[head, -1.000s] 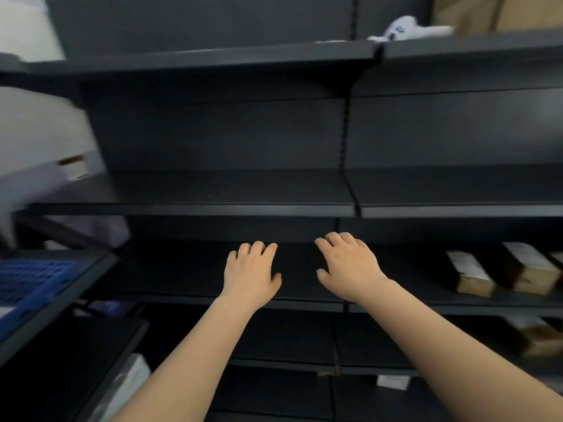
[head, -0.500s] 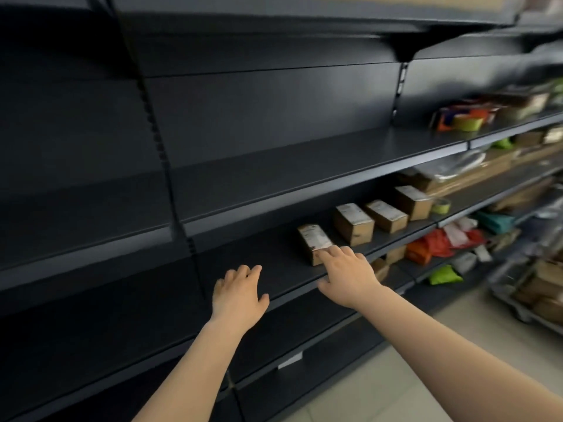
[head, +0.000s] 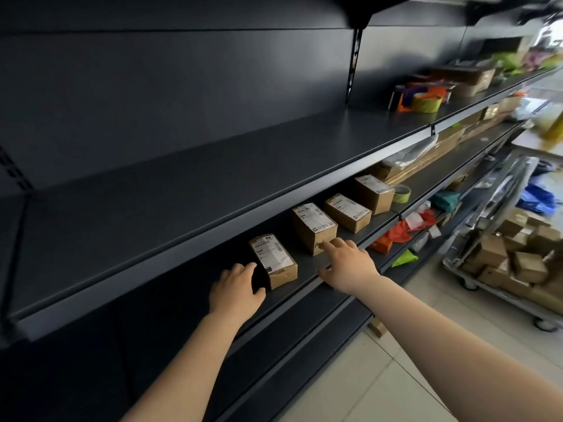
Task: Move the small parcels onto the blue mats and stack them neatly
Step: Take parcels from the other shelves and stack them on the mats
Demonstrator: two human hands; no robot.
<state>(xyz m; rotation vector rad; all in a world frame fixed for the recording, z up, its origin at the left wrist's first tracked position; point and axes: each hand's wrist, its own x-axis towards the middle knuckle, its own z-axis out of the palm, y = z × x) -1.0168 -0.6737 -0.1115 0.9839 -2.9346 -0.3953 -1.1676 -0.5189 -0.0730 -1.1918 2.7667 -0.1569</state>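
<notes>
Four labelled parcels [head: 315, 228], print unreadable, shelf [head: 307, 269]

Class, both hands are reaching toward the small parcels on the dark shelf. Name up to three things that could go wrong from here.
1. The left hand and right hand head for different parcels, the nearest parcel and the second parcel; a one-handed grip on each could slip.
2. The shelf above overhangs the parcels, so a lifted box may knock its edge.
3. No blue mat is in view, so the carry means turning away, and the trolley stands close by.
</notes>
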